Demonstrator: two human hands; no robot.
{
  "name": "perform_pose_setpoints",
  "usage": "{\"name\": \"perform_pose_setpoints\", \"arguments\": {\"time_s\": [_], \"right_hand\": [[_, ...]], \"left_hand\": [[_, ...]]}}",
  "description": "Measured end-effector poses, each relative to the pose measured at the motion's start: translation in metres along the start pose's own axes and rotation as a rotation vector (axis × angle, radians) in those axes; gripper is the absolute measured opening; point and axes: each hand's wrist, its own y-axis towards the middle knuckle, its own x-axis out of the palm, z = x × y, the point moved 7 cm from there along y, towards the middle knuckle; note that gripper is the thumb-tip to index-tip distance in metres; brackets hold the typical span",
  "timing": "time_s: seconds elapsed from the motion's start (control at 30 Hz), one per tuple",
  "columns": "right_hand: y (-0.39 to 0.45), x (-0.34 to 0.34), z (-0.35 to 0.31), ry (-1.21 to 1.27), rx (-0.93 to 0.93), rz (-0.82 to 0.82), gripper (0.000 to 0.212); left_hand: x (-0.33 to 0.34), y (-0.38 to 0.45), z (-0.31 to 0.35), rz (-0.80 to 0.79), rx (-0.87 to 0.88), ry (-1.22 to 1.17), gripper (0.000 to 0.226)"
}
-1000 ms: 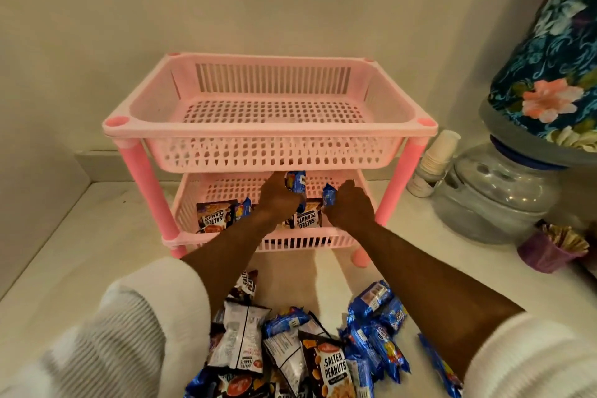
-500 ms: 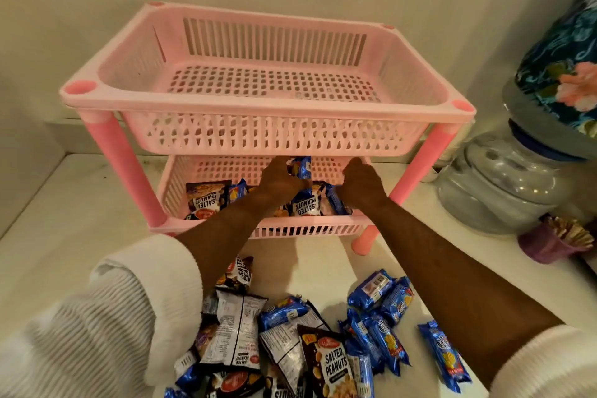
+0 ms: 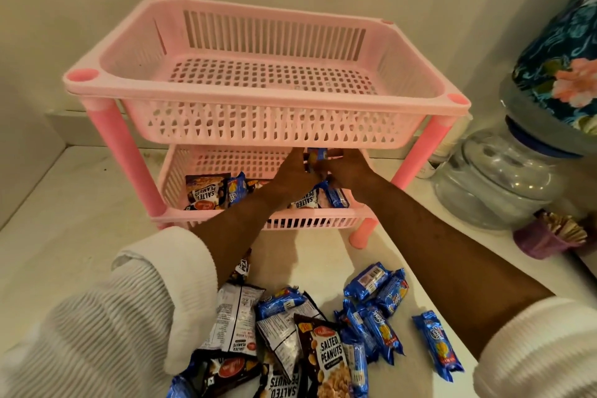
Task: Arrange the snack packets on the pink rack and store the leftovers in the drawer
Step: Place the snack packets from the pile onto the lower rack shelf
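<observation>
A two-tier pink rack stands on the white counter against the wall. Its top tier holds nothing. The lower tier holds salted peanut packets and blue biscuit packets. Both hands reach into the lower tier under the top basket. My left hand and my right hand are together on one upright blue biscuit packet. A loose pile of peanut packets and blue biscuit packets lies on the counter near me.
A clear water dispenser base with a floral-covered bottle stands right of the rack. A purple cup of wrapped sticks sits at the right edge. Stacked paper cups stand behind the rack's right leg. No drawer shows.
My view has moved closer and higher over the rack. My hands have come together deeper in the lower tier around the upright blue packet.
</observation>
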Motion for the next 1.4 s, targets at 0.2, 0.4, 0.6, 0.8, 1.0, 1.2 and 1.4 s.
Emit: {"name": "perform_pose_setpoints", "arguments": {"time_s": [0.2,0.4,0.6,0.8,1.0,1.2,1.4], "right_hand": [[0.015,-0.011,0.004,0.102,0.122,0.07,0.024],[0.036,-0.002,0.007,0.273,0.198,-0.004,0.025],[0.04,-0.003,0.004,-0.607,-0.147,0.188,0.049],[0.049,-0.001,0.016,-0.917,-0.099,0.23,0.058],[0.056,0.004,0.012,-1.001,-0.139,0.206,0.067],[0.052,-0.001,0.014,-0.923,-0.174,0.166,0.073],[0.018,-0.001,0.007,-0.779,-0.258,0.21,0.07]], "left_hand": [[-0.06,-0.009,-0.022,0.177,0.082,0.535,0.038],[-0.088,-0.028,-0.046,0.042,0.021,0.88,0.025],[-0.097,-0.043,-0.04,0.198,0.096,0.886,0.032],[-0.097,-0.047,-0.04,0.253,0.129,0.916,0.031],[-0.098,-0.049,-0.04,0.271,0.141,0.931,0.029],[-0.099,-0.048,-0.04,0.284,0.138,0.93,0.029],[-0.099,-0.059,-0.028,0.308,0.218,0.916,0.017]]}}
